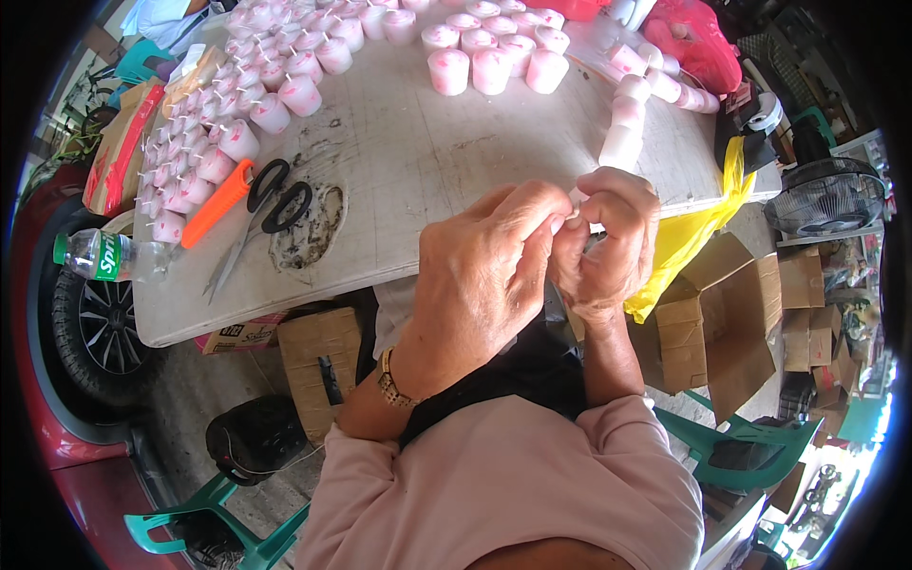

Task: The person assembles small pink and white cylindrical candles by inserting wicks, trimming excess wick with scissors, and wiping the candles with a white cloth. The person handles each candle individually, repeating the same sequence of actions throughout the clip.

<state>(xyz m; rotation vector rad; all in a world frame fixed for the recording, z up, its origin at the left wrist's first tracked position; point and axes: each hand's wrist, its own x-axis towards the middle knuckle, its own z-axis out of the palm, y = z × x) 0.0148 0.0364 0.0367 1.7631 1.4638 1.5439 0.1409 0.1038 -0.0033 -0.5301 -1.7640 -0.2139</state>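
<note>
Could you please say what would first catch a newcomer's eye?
Probably the many small pale pink candles, far left on the white table. Next, the bare left hand and right hand, close together at centre. Left of them lie a long orange tool and black-handled metal scissors.

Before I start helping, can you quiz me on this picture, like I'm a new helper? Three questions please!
1. True or false: the left hand and the right hand are close together.
2. Pick one. What lies right beside the scissors?
A) a yellow bag
B) a long orange tool
C) a fan
3. Fill the gap: the plastic bottle at the left has a ____ cap.

Key: 1. True. 2. B. 3. Green.
</note>
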